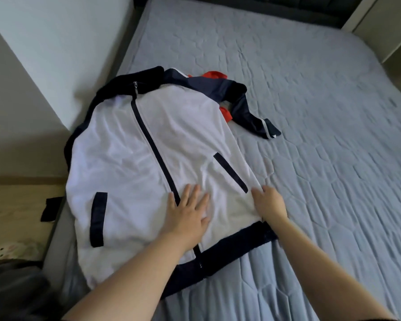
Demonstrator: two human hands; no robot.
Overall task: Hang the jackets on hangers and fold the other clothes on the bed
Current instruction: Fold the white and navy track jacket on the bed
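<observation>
Jacket: a white zip-up jacket [130,144] lies front up on the left part of the bed [322,112]. Its navy collar is at the far end and its navy hem band [232,250] is nearest the camera. The dark zip [153,144] is closed along its length.
Jacket sleeves: neither shows plainly. A navy edge runs down the jacket's left side at the edge of the mattress. A dark piece [50,208] hangs beside the bed over the floor [16,205]; whether it is a cuff cannot be told.
Left hand: the left hand [190,212] lies flat with fingers spread. It presses on the white front just right of the zip, above the hem band, and holds nothing.
Right hand: the right hand [270,205] sits at the jacket's right side edge, just above the hem band. Its fingers are bent toward the fabric and their tips are hidden. Whether it pinches the edge or only rests on it cannot be told.
Second garment: a navy garment [241,98] with white stripes and red patches lies mostly hidden under the jacket's far right shoulder. One sleeve trails out across the quilted cover.
Headboard: the dark headboard [264,5] is cut off by the top edge.
Bottom left: blurred dark and spotted shapes, too unclear to name.
</observation>
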